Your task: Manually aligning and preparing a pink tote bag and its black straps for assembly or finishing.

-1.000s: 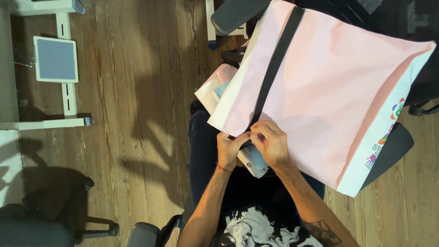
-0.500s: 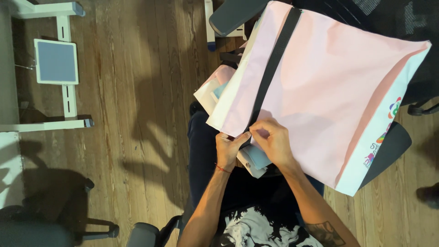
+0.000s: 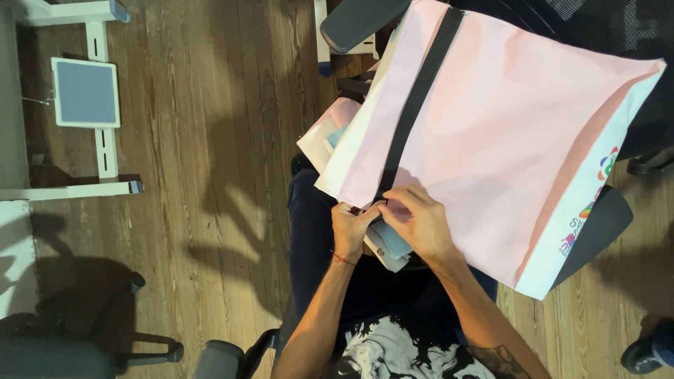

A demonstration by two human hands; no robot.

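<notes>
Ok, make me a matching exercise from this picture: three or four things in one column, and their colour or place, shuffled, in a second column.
Things:
1. large flat fabric bag
2. long webbing strap
3. thin cord bracelet
4. square panel on the white frame

Colour or place:
A. black, running down the bag
B. blue-grey, over the wooden floor at far left
C. pale pink, across the lap
D. red, on the left wrist

Pairs: 1-C, 2-A, 3-D, 4-B
</notes>
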